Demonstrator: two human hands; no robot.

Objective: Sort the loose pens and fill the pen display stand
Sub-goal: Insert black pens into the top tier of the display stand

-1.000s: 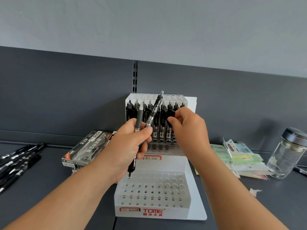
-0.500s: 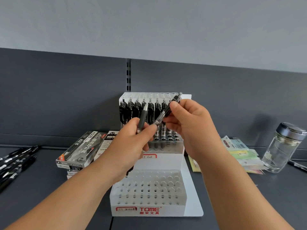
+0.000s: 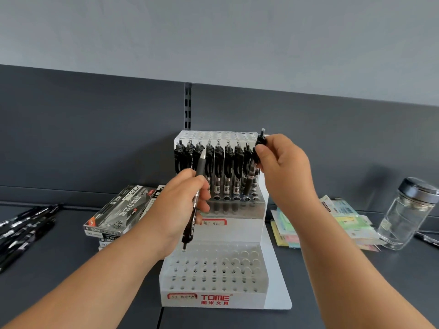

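A white stepped pen display stand (image 3: 213, 298) stands at the centre. Its upper tier holds a row of black pens (image 3: 225, 167); the lower tier's holes (image 3: 213, 269) are empty. My left hand (image 3: 180, 210) grips one black pen (image 3: 197, 198), tip up, in front of the stand. My right hand (image 3: 282, 167) pinches the top of another black pen (image 3: 251, 176), held upright with its tip over the holes at the upper tier's right end. Loose black pens (image 3: 23, 229) lie at the far left.
Stacked pen boxes (image 3: 118, 212) sit left of the stand. Coloured paper packets (image 3: 344, 222) and a glass jar with a dark lid (image 3: 408, 214) are to the right, with another pen (image 3: 427, 239) beside the jar. A dark back panel rises behind.
My right hand took one of the two pens from my left hand and carried it right and down to the upper tier's right end. My left hand keeps one pen.
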